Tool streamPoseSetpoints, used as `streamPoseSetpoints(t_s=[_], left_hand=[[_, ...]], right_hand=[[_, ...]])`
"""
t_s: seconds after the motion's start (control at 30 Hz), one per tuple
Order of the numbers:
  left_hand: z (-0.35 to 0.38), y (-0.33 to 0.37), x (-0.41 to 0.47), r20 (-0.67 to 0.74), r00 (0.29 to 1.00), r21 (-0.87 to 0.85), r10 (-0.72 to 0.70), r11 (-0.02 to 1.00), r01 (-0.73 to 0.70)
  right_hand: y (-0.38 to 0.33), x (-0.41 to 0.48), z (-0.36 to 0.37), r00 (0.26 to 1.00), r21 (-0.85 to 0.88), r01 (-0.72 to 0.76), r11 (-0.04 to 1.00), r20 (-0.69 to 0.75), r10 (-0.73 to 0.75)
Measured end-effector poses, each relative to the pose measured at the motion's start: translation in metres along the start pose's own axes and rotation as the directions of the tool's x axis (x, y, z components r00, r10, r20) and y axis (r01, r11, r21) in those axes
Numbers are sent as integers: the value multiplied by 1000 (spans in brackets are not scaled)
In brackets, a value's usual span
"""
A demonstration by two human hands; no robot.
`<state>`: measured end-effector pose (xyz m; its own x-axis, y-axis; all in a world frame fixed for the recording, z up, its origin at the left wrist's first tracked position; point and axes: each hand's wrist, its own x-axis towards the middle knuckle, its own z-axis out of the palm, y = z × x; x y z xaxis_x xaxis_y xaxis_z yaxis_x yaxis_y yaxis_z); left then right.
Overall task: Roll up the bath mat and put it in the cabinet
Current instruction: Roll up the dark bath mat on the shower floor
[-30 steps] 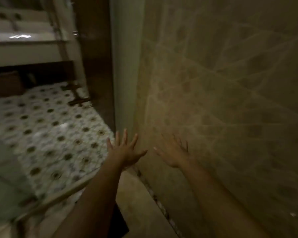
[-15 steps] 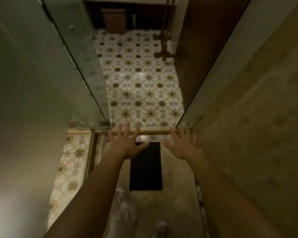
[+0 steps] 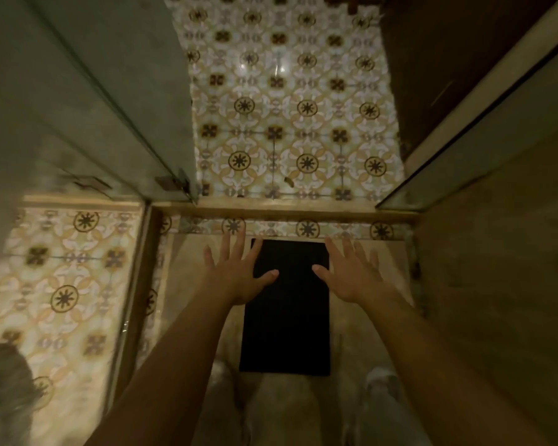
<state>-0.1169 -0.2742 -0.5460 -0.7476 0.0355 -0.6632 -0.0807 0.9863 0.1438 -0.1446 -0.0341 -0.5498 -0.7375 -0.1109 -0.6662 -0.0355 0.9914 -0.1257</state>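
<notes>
The view has swung off the wall and settled straight down over the floor, so the bath mat (image 3: 285,313), hidden a second ago and only half in sight a moment later, now lies fully in view below the outstretched arms. That puts the person in place to begin; the rolling itself is not yet started, and no cabinet shows here.

The left hand (image 3: 236,278) and the right hand (image 3: 351,278) are both spread wide and empty, fingers splayed, palms down, gripping nothing. They hang above the mat's far end; whether they touch it cannot be told from this angle. The left thumb and right thumb point inward over the dark surface, while the other fingertips reach toward the patterned tile step (image 3: 306,228) just beyond them.

The mat is a flat, dark, nearly black rectangle, long side running away from the person, with straight edges and no curl or fold anywhere. Its far edge sits just short of the step, its near edge close to the person's feet (image 3: 379,381). It lies on plain beige floor (image 3: 190,284), between a glass panel (image 3: 87,101) on the left and a wall (image 3: 503,284) on the right.
</notes>
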Motion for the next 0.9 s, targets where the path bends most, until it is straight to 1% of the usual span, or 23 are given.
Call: streamPoseSetpoints(t_s=[0.1, 0.2, 0.27, 0.37, 0.5, 0.63, 0.7, 0.77, 0.83, 0.9], left_hand=[[85, -14, 99, 9, 1000, 15, 14, 1000, -14], [155, -26, 180, -7, 999, 43, 38, 998, -38], [190, -32, 229, -38, 998, 73, 45, 996, -42], [228, -38, 293, -70, 996, 111, 54, 993, -46], [251, -41, 345, -151, 982, 135, 115, 986, -95], [266, -45, 351, -218, 962, 148, 165, 980, -134], [261, -47, 350, -303, 934, 186, 190, 973, -137], [247, -47, 354, -359, 902, 230, 240, 959, -164], [235, -47, 358, -361, 879, 255, 313, 939, -229], [228, -50, 358, -357, 865, 288, 353, 922, -258]], right_hand=[[27, 105, 81, 998, -45, 42, 998, 38, -40], [46, 187, 147, 997, -80, 76, 994, 22, -74], [58, 236, 180, 993, -96, 114, 989, -5, -115], [74, 294, 216, 990, -104, 123, 987, -56, -130], [87, 331, 246, 960, -142, 187, 972, -183, -212], [95, 336, 254, 893, -197, 241, 950, -338, -297], [92, 339, 244, 884, -204, 262, 943, -343, -319], [87, 341, 229, 901, -182, 255, 950, -310, -302], [88, 342, 216, 907, -169, 244, 955, -308, -286], [89, 345, 209, 895, -187, 252, 950, -328, -302]])
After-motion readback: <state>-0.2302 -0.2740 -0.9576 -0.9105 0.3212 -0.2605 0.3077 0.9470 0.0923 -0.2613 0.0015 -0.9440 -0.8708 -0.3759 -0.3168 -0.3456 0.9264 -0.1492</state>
